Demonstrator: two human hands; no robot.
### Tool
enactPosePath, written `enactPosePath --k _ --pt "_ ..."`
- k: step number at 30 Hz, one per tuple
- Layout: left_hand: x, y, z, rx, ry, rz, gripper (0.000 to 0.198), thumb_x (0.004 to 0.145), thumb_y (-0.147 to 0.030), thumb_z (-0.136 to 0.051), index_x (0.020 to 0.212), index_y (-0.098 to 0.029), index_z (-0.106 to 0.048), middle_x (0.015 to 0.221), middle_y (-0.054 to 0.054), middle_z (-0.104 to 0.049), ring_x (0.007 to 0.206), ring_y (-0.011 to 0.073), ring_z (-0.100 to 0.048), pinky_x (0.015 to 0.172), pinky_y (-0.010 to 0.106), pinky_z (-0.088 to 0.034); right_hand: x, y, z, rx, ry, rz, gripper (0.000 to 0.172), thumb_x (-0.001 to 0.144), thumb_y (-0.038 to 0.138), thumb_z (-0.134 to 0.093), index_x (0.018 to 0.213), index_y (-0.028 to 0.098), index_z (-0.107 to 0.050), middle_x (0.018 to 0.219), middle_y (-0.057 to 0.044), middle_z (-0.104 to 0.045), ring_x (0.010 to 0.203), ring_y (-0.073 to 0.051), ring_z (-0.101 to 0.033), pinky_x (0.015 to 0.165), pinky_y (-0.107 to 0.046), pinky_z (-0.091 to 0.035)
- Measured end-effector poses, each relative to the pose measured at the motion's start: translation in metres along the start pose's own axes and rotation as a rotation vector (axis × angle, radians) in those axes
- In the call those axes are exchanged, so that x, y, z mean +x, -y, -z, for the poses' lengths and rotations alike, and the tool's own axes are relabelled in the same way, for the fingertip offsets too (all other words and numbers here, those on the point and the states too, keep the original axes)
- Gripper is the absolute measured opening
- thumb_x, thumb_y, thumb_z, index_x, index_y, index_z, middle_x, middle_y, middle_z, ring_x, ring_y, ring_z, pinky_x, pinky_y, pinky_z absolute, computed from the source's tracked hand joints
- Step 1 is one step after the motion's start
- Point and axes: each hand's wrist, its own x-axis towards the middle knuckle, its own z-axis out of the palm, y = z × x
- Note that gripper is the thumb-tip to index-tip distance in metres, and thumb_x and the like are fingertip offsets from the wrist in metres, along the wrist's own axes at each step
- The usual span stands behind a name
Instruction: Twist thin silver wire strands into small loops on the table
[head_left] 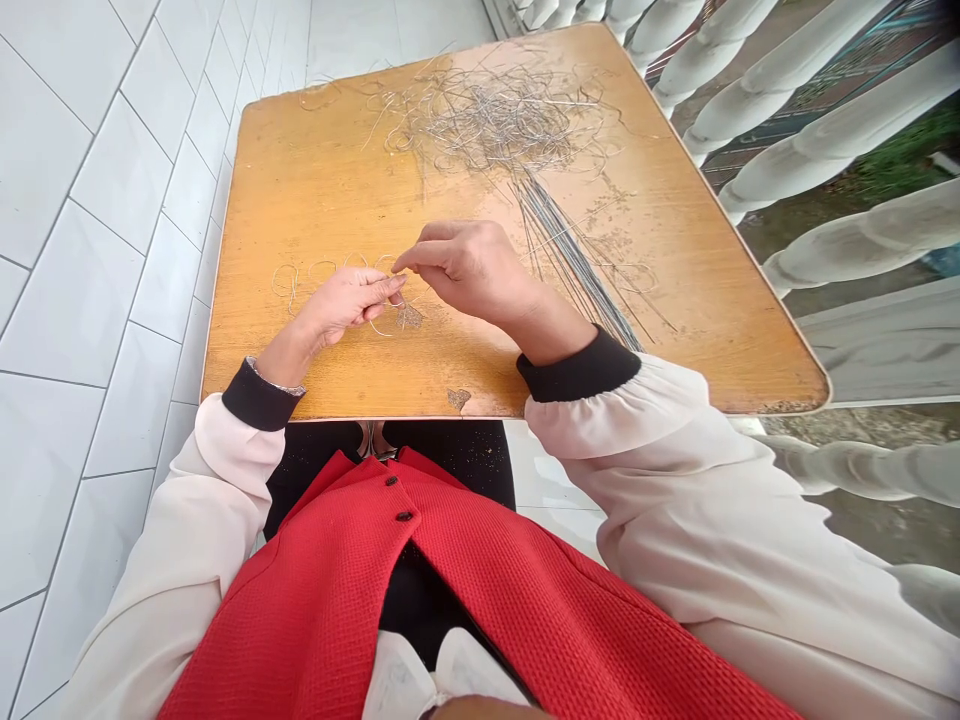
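Note:
My left hand (349, 303) is over the front left of the table, thumb and fingertips pinched on a thin wire (381, 328), part of which curves out below the fingers. My right hand (476, 268) meets it from the right, fingers bent down and thumb and fingertips pressed together at the same wire. The fingers cover most of the wire, so its full shape is hidden. Left of and behind my left hand lie several thin wire loops (286, 284). Right of my right hand, a bundle of straight grey wires (574, 260) lies slantwise.
A large tangled heap of wire (510, 115) covers the back of the wooden table (322, 180). Another wire loop (637, 277) lies right of the bundle. White tiled wall (97, 240) rises at the left; a white balustrade (810, 150) runs along the right.

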Motion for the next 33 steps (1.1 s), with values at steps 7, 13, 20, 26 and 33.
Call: enactPosePath --k 7,13,20,26,33 --pt "0.0 0.001 0.0 -0.008 0.002 0.001 0.037 0.103 -0.021 -0.065 0.066 -0.015 -0.068 0.043 -0.009 -0.032 0.041 0.0025 -0.023 0.048 0.024 -0.014 -0.002 -0.004 0.0 0.026 -0.023 -0.009 0.013 0.1 0.032 -0.069 0.096 0.027 -0.081 0.097 -0.007 -0.077 0.103 -0.025 -0.073 0.08 -0.032 -0.052" --pt "0.002 0.003 0.0 0.001 -0.009 -0.025 0.034 0.101 -0.021 -0.068 0.068 -0.015 -0.072 0.045 -0.008 -0.036 0.042 0.0031 -0.024 0.05 0.025 -0.017 -0.003 -0.007 -0.002 0.104 -0.036 -0.043 0.014 0.1 0.038 -0.072 0.094 0.026 -0.078 0.094 -0.006 -0.075 0.106 -0.024 -0.072 0.078 -0.029 -0.05" --pt "-0.001 -0.001 -0.001 -0.068 -0.084 -0.035 0.022 0.097 -0.012 -0.069 0.075 -0.014 -0.074 0.05 -0.007 -0.047 0.044 0.0033 -0.03 0.05 0.022 -0.022 -0.003 0.007 0.001 0.195 -0.157 -0.123 0.011 0.098 0.03 -0.073 0.105 0.031 -0.08 0.099 -0.006 -0.078 0.091 -0.022 -0.072 0.076 -0.032 -0.055" --pt "-0.001 -0.001 -0.001 -0.164 -0.165 -0.087 0.026 0.104 -0.019 -0.064 0.079 -0.014 -0.071 0.047 -0.01 -0.039 0.042 0.0016 -0.026 0.046 0.019 -0.018 0.002 0.015 0.007 0.594 -0.142 -0.363 0.029 0.101 0.045 -0.071 0.086 0.021 -0.076 0.075 -0.003 -0.074 0.055 -0.012 -0.059 0.052 -0.026 -0.05" --pt "0.003 0.004 0.003 -0.201 -0.126 -0.109 0.027 0.101 -0.024 -0.07 0.076 -0.014 -0.07 0.058 -0.005 -0.057 0.047 0.0019 -0.044 0.049 0.016 -0.031 0.006 0.016 -0.001 0.769 -0.159 -0.433 0.022 0.096 0.032 -0.079 0.08 0.019 -0.073 0.071 -0.002 -0.072 0.052 -0.009 -0.058 0.05 -0.022 -0.05"
